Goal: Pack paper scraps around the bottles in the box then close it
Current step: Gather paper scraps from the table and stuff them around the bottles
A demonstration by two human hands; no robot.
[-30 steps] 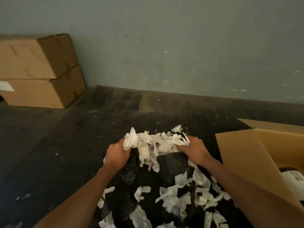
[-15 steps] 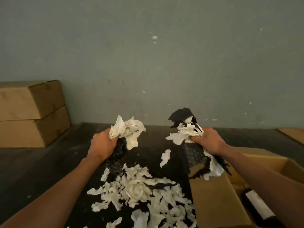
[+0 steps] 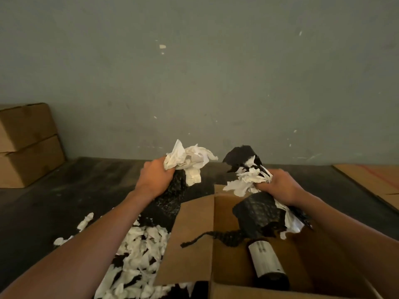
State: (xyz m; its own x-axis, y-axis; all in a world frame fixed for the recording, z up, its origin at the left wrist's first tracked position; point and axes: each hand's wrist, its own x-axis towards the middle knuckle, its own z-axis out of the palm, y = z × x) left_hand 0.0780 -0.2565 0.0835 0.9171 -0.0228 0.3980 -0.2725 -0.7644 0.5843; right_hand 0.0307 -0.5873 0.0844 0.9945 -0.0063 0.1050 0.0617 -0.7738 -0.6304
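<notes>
Since a second ago, the left hand [image 3: 154,179] and right hand [image 3: 278,186] have lifted clumps of crumpled white paper scraps [image 3: 187,162] with torn black plastic wrap [image 3: 257,214] off the floor pile, parted, and the right hand has moved over the open brown cardboard box [image 3: 226,262].

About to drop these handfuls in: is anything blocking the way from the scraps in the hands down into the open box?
Nothing visible does. The right hand holds its scraps above the open box, whose flaps are folded out. The left hand and its scraps are left of the box, with only the raised left flap between.
</notes>
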